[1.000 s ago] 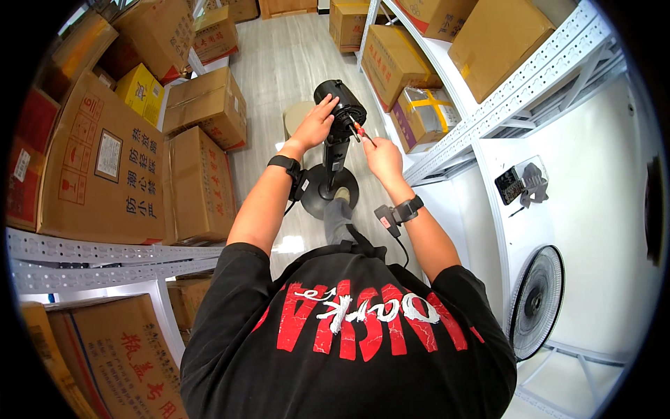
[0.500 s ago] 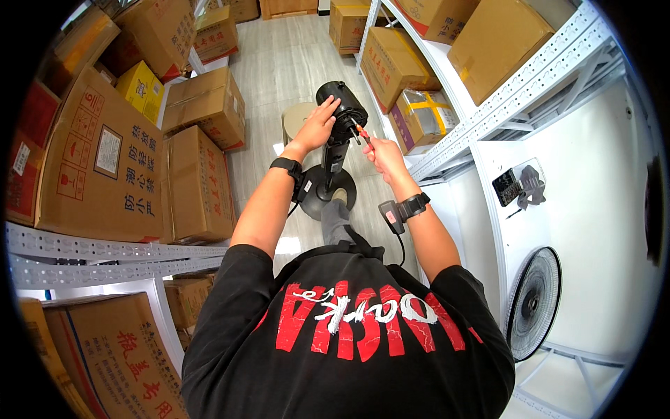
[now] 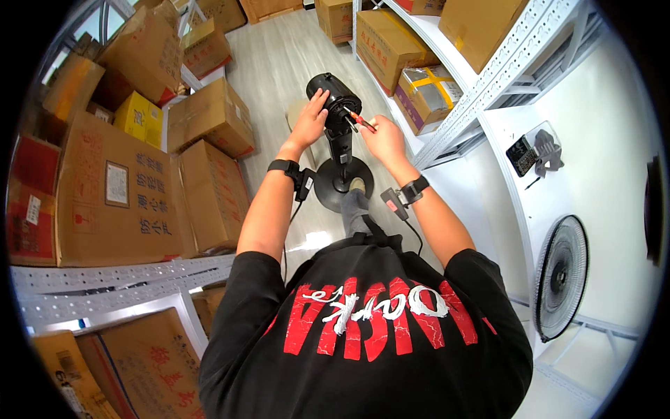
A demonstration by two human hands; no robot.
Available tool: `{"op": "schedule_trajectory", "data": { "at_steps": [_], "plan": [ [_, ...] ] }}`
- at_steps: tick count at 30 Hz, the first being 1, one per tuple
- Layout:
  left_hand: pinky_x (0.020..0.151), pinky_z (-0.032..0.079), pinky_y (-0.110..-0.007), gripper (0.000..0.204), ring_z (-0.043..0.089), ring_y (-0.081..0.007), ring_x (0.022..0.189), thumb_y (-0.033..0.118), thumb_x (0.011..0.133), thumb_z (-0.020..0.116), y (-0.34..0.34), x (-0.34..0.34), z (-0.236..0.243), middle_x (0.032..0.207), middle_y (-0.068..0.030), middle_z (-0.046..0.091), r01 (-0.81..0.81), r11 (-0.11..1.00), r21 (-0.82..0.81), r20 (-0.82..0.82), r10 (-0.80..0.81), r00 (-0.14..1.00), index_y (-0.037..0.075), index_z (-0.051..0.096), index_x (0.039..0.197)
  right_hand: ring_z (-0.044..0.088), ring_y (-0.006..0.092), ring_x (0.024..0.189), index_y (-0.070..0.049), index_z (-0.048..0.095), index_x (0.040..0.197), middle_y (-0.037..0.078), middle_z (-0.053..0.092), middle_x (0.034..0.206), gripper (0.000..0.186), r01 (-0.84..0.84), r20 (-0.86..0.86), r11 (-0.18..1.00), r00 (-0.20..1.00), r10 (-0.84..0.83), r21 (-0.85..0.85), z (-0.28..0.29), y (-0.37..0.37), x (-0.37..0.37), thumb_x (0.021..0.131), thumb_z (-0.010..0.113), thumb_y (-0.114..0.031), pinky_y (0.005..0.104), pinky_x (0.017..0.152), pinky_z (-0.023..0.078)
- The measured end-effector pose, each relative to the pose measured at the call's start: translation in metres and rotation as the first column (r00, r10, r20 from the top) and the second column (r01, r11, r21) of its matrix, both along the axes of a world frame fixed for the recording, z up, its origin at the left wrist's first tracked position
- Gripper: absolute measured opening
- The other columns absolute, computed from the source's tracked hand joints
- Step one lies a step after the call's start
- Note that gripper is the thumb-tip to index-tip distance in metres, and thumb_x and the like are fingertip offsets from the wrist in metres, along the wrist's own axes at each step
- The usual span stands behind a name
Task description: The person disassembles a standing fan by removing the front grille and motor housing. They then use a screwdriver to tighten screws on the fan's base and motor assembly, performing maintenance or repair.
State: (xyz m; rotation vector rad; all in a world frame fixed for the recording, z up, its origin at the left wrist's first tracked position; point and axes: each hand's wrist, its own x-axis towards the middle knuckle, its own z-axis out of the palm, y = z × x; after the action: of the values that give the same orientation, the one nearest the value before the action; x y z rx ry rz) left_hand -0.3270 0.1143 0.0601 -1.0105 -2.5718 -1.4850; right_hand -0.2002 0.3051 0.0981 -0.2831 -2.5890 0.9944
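Observation:
In front of me stands a pedestal fan without its grille, its black motor housing [image 3: 336, 91] on a short column [image 3: 340, 148] over a round black base [image 3: 325, 187]. My left hand [image 3: 309, 126] lies against the near left side of the housing, fingers stretched along it. Closed around a red-handled screwdriver [image 3: 364, 123] is my right hand [image 3: 383, 142]. The screwdriver's shaft points up and left to the housing's open front face; whether its tip touches a screw is too small to tell. My shoe [image 3: 357, 185] is at the base's right side.
A beige stool [image 3: 296, 115] is partly hidden behind the fan. Cardboard boxes [image 3: 213, 119] line the left, more [image 3: 391, 45] fill the right shelf. On the white shelving at right are a black keypad-like device [image 3: 520, 155], a grey crumpled piece [image 3: 548, 151] and a round fan grille [image 3: 561, 278].
The view has turned slightly, shifting the surroundings. My right hand has turned a little on the screwdriver, so more of its red handle shows. The left hand stays on the housing.

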Motion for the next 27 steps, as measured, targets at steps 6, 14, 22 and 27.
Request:
{"op": "schedule_trajectory", "data": {
  "at_steps": [6, 14, 22, 27],
  "plan": [
    [0.116, 0.023, -0.040, 0.050, 0.030, -0.0343, 0.141, 0.012, 0.096, 0.047, -0.002, 0.003, -0.003, 0.155, -0.0165, 0.028, -0.010, 1.000, 0.019, -0.001, 0.010, 1.000, 0.012, 0.039, 0.145, 0.054, 0.0094, 0.052, 0.002, 0.061, 0.083, 0.006, 0.060, 0.064, 0.052, 0.130, 0.426, 0.574, 0.802, 0.419, -0.808, 0.009, 0.020, -0.010, 0.092, 0.054, -0.048, 0.0244, 0.043, 0.035],
    [0.117, 0.019, -0.038, 0.051, 0.022, -0.0316, 0.145, 0.012, 0.097, 0.045, -0.003, 0.004, 0.004, 0.157, -0.0155, 0.024, 0.000, 1.000, 0.027, 0.060, -0.002, 0.998, 0.011, 0.037, 0.147, 0.064, 0.0277, 0.063, -0.003, 0.065, 0.076, 0.013, 0.064, 0.069, 0.021, -0.035, 0.149, 0.998, 0.988, 0.028, 0.048, 0.013, -0.011, 0.005, 0.084, 0.066, -0.022, 0.0407, 0.056, 0.048],
    [0.077, 0.048, -0.031, 0.033, 0.059, -0.0168, 0.089, 0.028, 0.093, 0.062, 0.003, 0.049, 0.031, 0.110, -0.0108, 0.063, -0.462, 0.881, 0.101, -0.035, 0.467, 0.884, 0.000, 0.066, 0.109, 0.064, 0.0389, 0.076, -0.004, 0.067, 0.081, 0.019, 0.066, 0.078, 0.022, -0.045, 0.051, 0.993, 0.997, 0.051, -0.105, 0.017, -0.001, 0.004, 0.084, 0.061, -0.024, 0.0480, 0.069, 0.051],
    [0.048, 0.033, -0.022, 0.041, 0.044, -0.0064, 0.053, 0.042, 0.094, 0.059, 0.029, 0.066, 0.042, 0.067, 0.0045, 0.054, -0.306, 0.945, 0.118, 0.674, 0.150, 0.723, 0.002, 0.067, 0.096, 0.063, 0.0399, 0.078, -0.002, 0.066, 0.081, 0.021, 0.065, 0.079, 0.018, -0.073, -0.061, 0.995, 0.996, 0.068, -0.070, 0.018, -0.008, 0.012, 0.086, 0.057, -0.017, 0.0481, 0.071, 0.050]
  ]
}}
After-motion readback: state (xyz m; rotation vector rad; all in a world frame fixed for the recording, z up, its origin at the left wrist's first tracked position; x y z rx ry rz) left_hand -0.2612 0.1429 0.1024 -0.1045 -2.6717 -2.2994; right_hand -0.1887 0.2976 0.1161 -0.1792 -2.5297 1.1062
